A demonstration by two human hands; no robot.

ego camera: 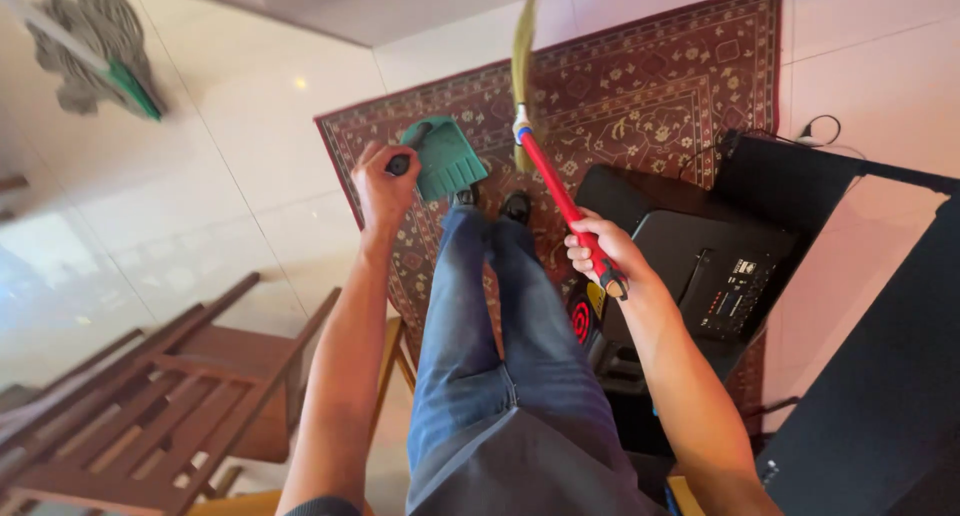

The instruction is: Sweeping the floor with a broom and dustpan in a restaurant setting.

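Far left: mop (pixel 95 51) lies on the tile floor (pixel 230 166), well apart from the person. Lower left: wooden chair (pixel 170 406) on the tiles.

Left hand (pixel 385 186): grip closed around the dark handle of a green dustpan (pixel 445 156). Pan held above the rug (pixel 650 86), just beside the shoes (pixel 490 204). Its long axis runs from the handle at the hand out to the toothed lip, which points right and slightly down in frame, toward the feet.

Centre: legs in jeans (pixel 500 326), standing on the rug's near edge.

Right hand (pixel 600 251): grip clamped on the red handle of a broom (pixel 545 176), near its butt end. Long axis is diagonal: butt at lower right by the hand, shaft rising up-left to a white-and-blue collar, then the yellowish bristles continue almost straight up toward the top edge. Head end points away from the person, over the rug. Cannot tell if the bristles touch the rug.

Right: black speaker (pixel 720 266) with a small lit panel, just beside the right forearm; cable (pixel 815 131) on the tiles behind it. Dark surface (pixel 880 396) at far right.
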